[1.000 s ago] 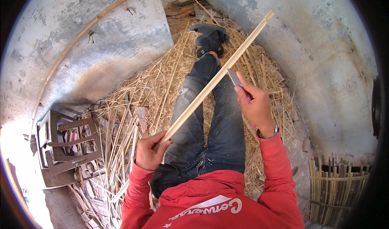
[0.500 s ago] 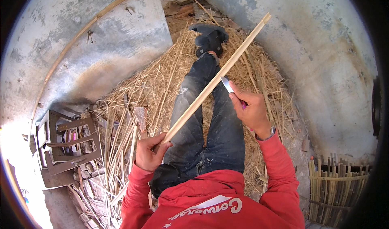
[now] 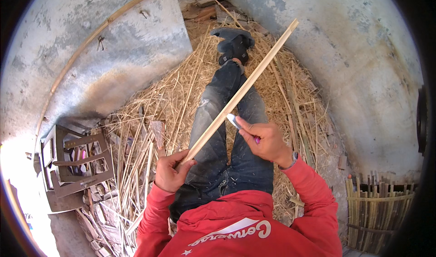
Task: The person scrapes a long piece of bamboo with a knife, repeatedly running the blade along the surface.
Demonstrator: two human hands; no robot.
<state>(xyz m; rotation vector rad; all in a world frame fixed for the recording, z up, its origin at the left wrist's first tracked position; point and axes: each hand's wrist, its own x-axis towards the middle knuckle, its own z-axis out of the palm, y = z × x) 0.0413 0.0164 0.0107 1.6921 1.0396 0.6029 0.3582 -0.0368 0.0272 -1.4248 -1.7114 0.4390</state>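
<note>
Pinching the stick point(image 3: 240, 93) over legs point(image 3: 210, 103) w/ L hand point(image 3: 170, 173), low end only; R hand point(image 3: 267, 141) grips knife point(image 3: 233, 120) right by it. Knife might slip & cut L hand if stick wobbles.

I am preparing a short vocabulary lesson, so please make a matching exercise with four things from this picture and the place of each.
Things:
1. pale strip
2. knife
3. upright sticks
4. dark frame

Places:
A. lower right of the picture
B. in the right hand
C. far left of the picture
D. lower end in the left hand

Pairs: 1-D, 2-B, 3-A, 4-C
</note>
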